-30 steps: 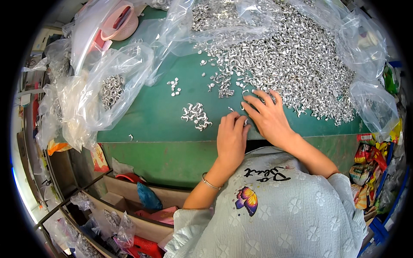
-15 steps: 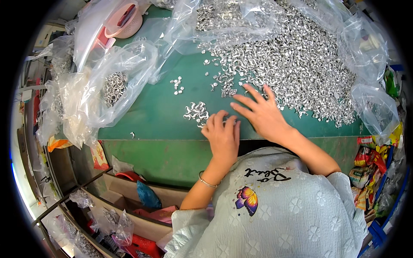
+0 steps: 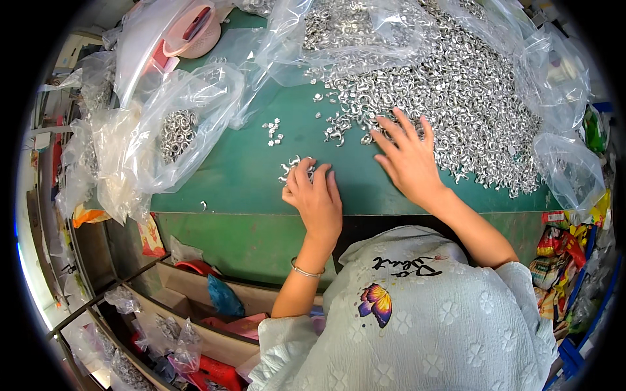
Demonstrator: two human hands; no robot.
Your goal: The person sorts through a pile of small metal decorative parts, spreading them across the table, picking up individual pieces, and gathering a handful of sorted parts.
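Left hand (image 3: pixel 315 197) has moved to the small pile (image 3: pixel 285 172) near the bench's front edge (image 3: pixel 241 206), grip unclear; right hand (image 3: pixel 413 167), fingers spread, meets the heap (image 3: pixel 469 107): work spans both.

We see a plain green table (image 3: pixel 248 190), with bright silver metal pieces (image 3: pixel 479 104) heaped toward its far right corner. Along its left edge we have milky, see-through plastic bags (image 3: pixel 124 173), and at its far left corner a pale pink basket (image 3: pixel 209 43). Facing its near edge, we find a pale grey-blue shirt (image 3: pixel 450 355) patterned with tone-on-tone petalled flowers, black lettering (image 3: pixel 405 264) and a purple, orange and yellow butterfly (image 3: pixel 376 302).
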